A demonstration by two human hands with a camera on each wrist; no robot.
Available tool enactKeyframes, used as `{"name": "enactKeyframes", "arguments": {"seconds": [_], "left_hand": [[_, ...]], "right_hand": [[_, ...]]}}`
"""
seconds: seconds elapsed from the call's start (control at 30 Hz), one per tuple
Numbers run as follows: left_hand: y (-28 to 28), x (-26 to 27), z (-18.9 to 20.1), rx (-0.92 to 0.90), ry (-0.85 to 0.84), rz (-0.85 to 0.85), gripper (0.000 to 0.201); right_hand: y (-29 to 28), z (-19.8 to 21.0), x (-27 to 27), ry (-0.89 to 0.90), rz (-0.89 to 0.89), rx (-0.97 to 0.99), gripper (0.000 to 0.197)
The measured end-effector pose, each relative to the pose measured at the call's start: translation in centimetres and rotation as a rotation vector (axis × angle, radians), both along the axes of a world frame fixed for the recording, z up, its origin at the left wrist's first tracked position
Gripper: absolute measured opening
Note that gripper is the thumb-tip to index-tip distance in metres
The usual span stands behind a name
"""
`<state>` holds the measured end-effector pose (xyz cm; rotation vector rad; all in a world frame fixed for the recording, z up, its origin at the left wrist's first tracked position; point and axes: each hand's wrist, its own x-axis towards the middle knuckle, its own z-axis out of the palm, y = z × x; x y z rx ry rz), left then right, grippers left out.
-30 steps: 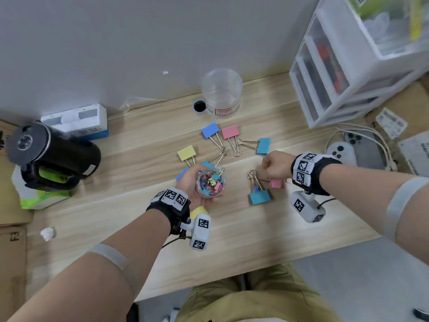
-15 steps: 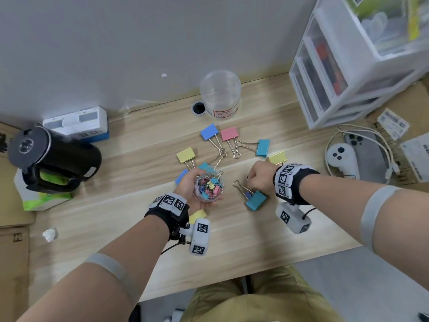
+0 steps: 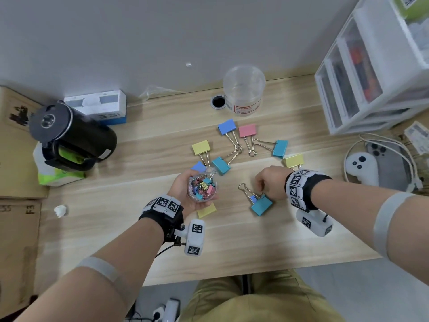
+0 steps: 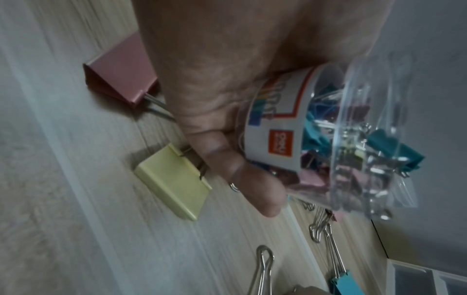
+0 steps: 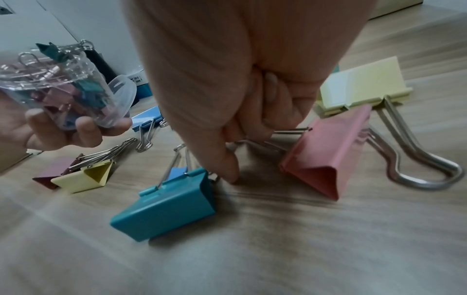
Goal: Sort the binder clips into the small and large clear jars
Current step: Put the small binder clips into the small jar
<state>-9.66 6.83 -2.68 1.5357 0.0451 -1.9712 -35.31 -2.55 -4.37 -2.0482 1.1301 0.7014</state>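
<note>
My left hand (image 3: 183, 194) grips the small clear jar (image 3: 202, 188), which is full of small coloured clips and held tilted above the table (image 4: 328, 129). My right hand (image 3: 267, 182) hovers low with its fingers curled. Its thumb tip (image 5: 232, 177) touches the wood between a large teal clip (image 3: 261, 206) and a large pink clip (image 5: 326, 155). A small blue clip (image 5: 177, 173) lies just behind the teal one. Nothing shows between the curled fingers. The large clear jar (image 3: 243, 89) stands empty at the back. Several large clips lie between it and my hands.
A yellow clip (image 3: 206, 210) and a pink clip (image 4: 121, 79) lie under my left hand. A black kettle (image 3: 69, 138) stands at the left, a white drawer unit (image 3: 371, 77) at the right, with a white controller (image 3: 359, 166) and a phone beside it.
My right hand has shifted left from above the pink clip and sunk towards the teal clip. The left hand still holds the small jar, drawn slightly nearer.
</note>
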Motion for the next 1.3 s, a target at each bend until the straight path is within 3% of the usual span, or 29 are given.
{"name": "enactKeyframes", "arguments": {"seconds": [0.1, 0.2, 0.53, 0.63, 0.8, 0.93, 1.1, 1.3], "left_hand": [[0.3, 0.6, -0.1, -0.005, 0.012, 0.020, 0.047], [0.3, 1.1, -0.2, -0.033, 0.029, 0.058, 0.053], [0.4, 1.7, 0.1, -0.022, 0.053, 0.078, 0.041], [0.4, 1.8, -0.1, -0.019, 0.050, 0.063, 0.043], [0.2, 1.7, 0.0, -0.009, 0.039, 0.031, 0.049], [0.0, 1.8, -0.1, -0.016, 0.044, 0.023, 0.063], [-0.4, 1.8, 0.2, -0.011, 0.046, 0.029, 0.053], [-0.7, 1.7, 0.6, -0.010, 0.069, 0.030, 0.047]], "right_hand": [[0.3, 0.1, 0.3, -0.007, 0.068, 0.045, 0.031], [0.6, -0.1, 0.4, -0.056, 0.056, 0.043, 0.025], [1.3, -0.2, 1.2, -0.138, -0.039, -0.004, 0.014], [1.4, -0.4, 1.2, -0.186, -0.050, 0.008, 0.002], [1.3, -1.0, 1.3, -0.156, -0.017, -0.021, 0.002], [1.1, -1.2, 1.8, -0.087, 0.025, -0.119, 0.011], [0.6, -1.3, 2.4, -0.002, 0.012, -0.197, 0.018], [0.1, -0.6, 2.3, -0.031, 0.062, -0.218, 0.024]]}}
